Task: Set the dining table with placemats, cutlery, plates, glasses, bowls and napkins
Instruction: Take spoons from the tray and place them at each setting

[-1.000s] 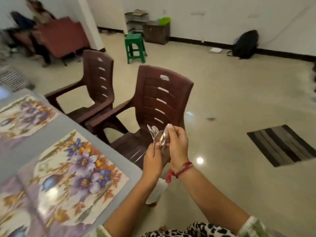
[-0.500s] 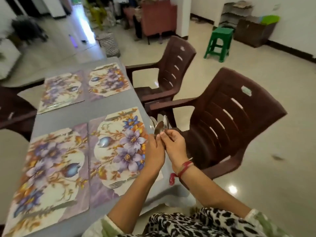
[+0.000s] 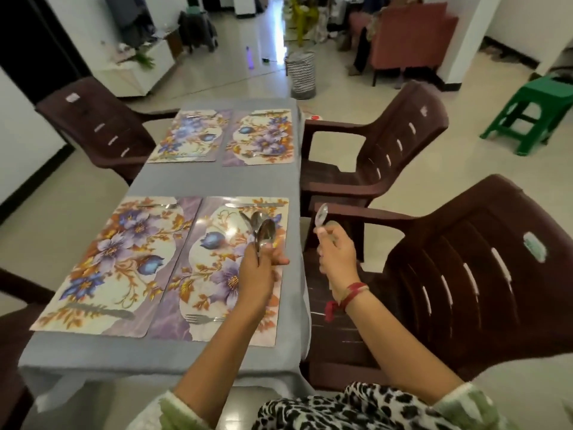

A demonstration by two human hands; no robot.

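Observation:
Several floral placemats lie on the grey-clothed table (image 3: 217, 181). My left hand (image 3: 259, 268) grips a bunch of spoons (image 3: 260, 231) above the near right placemat (image 3: 217, 293). My right hand (image 3: 336, 252) holds a single spoon (image 3: 321, 215) upright, off the table's right edge, above a chair arm. A fork (image 3: 203, 319) lies along the near edge of the near right placemat and a knife (image 3: 254, 205) along its far edge. The near left placemat (image 3: 114, 262) carries a knife (image 3: 99, 310) at its near edge and a fork (image 3: 161, 206) at its far edge.
Brown plastic chairs stand around the table: one close at my right (image 3: 465, 274), one further right (image 3: 387, 150), one far left (image 3: 102, 125). A green stool (image 3: 536, 113) stands at the right. A striped basket (image 3: 300, 74) sits on the floor beyond the table.
My view swung left from the chairs to the whole table. My hands, which were together on the spoons, have parted: the right one drew a single spoon away to the right.

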